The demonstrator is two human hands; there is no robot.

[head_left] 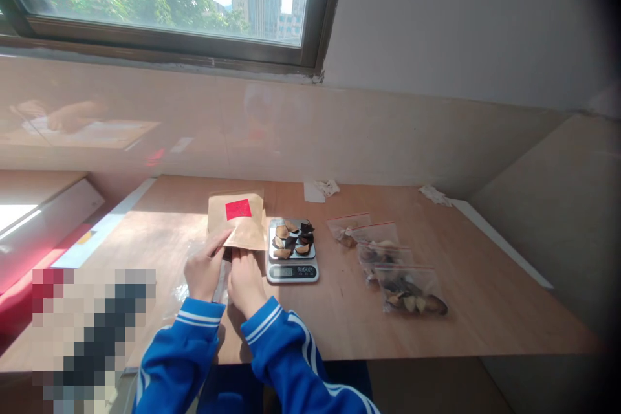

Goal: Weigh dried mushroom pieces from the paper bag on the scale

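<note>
My left hand [204, 268] grips the lower left edge of a brown paper bag [237, 223] with a red label [238, 209], which lies on the wooden table [485, 310]. My right hand [246, 281] is at the bag's lower edge beside it, fingers curled at the opening. Both arms wear blue sleeves with white stripes. Just right of the hands stands a small digital scale [292, 270] carrying several brown and black dried pieces [292, 239].
Several clear zip bags [388, 259] with dried pieces lie in a row right of the scale. Crumpled paper scraps [327, 187] sit near the back wall. A clear plastic sheet [182, 291] lies under my hands. A window is above.
</note>
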